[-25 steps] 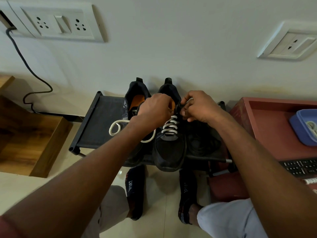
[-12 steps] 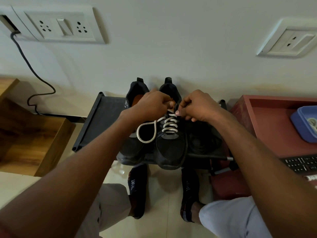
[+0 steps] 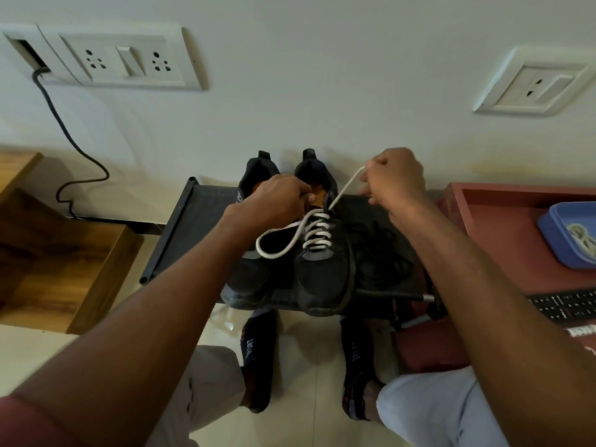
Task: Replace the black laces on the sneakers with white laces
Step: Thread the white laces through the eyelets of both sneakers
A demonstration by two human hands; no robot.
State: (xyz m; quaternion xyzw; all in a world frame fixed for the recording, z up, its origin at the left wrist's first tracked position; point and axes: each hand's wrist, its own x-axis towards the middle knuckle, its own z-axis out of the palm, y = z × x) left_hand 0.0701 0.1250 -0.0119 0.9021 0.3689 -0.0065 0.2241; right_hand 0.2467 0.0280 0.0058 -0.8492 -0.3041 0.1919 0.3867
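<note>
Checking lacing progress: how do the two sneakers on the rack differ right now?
The right sneaker carries crossed rows of white lace up its front; the left sneaker shows none threaded, only a loose loop lying across it. The right hand pulls a lace end taut from the right sneaker; the left hand covers the left sneaker's opening. Both are black, toes toward the person.

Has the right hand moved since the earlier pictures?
Yes. The right hand has lifted up and away from the right sneaker, toward the wall, drawing the white lace taut.
</note>
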